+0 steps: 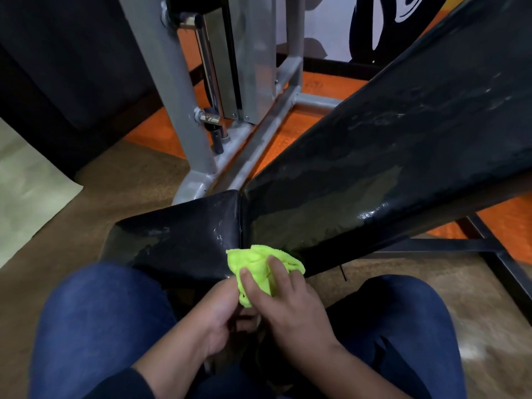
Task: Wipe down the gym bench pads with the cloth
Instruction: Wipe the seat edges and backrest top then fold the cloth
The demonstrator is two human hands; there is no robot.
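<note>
**Both hands on the green cloth at the seat's near edge**

The person sits astride the bench, knees in blue jeans [98,326] to either side, both forearms reaching forward and meeting in front of the body. The right hand [290,309] lies palm down on top of the bright green cloth [259,266], its fingers [277,269] spread and fairly straight, pressing the bunched cloth down. The left hand [221,315] comes in from the left with its fingers curled, gripping the cloth's lower left part; how much of the cloth it holds underneath is hidden by the right hand.

The cloth sits at the near edge of the bench, just where the black seat pad [184,234] meets the tilted black back pad [388,156], touching both. Both pads show wet, streaky patches. Beyond them stands a grey metal frame [178,90] on an orange floor mat [152,131].
</note>
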